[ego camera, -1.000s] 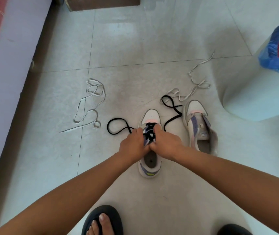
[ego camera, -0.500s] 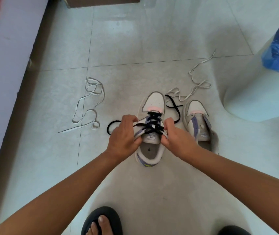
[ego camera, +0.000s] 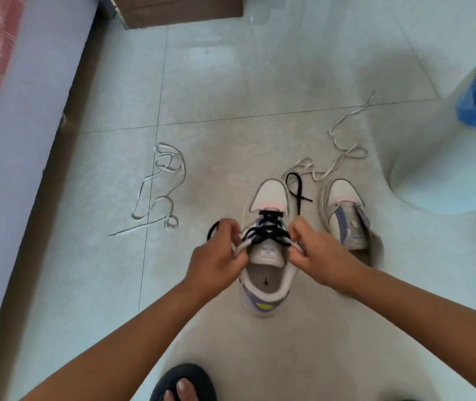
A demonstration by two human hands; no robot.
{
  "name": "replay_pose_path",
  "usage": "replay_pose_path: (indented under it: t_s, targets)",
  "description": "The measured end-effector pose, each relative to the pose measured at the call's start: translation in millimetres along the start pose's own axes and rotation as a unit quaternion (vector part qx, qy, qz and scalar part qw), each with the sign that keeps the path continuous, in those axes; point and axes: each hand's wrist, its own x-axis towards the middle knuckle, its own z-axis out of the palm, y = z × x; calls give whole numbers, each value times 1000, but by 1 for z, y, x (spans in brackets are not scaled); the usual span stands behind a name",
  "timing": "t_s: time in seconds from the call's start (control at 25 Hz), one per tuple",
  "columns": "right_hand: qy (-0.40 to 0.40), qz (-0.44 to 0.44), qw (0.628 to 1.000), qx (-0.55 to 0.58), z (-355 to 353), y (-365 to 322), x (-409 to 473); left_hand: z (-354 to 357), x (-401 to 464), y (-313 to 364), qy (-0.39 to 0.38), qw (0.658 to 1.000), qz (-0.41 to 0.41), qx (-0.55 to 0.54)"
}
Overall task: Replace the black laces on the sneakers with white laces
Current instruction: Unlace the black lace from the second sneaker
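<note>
Fingers (ego camera: 232, 227) of both hands pinch the black lace (ego camera: 268, 231) at the sneaker's (ego camera: 265, 273) top eyelets. Step: unlacing. Next: draw each end free, row by row.

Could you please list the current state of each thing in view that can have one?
Left sneaker: black lace threaded, loosened.
Right sneaker: unlaced, tongue exposed.
White lace, left: loose on floor.
White lace, right: loose on floor.
Left hand: grips sneaker's side.
Right hand: grips other side.

Laced sneaker (ego camera: 265, 256) btwn hands, 2nd sneaker (ego camera: 347, 218) to its right, loose lace (ego camera: 158, 195) far left
</note>
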Motion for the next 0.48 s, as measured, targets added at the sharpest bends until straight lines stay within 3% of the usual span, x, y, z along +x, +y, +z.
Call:
replay_pose_path:
  t_s: [0.16,0.32,0.4,0.48]
  targets:
    - [-86,0,982,-170,33,9,5,40,-5,-4,-47,987,63,138]
    - [-64,-19,968,-242,50,6,7,54,-4,-2,-93,972,45,210]
    - [-49,-12,964,-261,53,6,8,57,-1,2,-83,986,25,141]
    - [-48,-9,960,-275,54,6,9,52,4,9,-86,996,-30,-16]
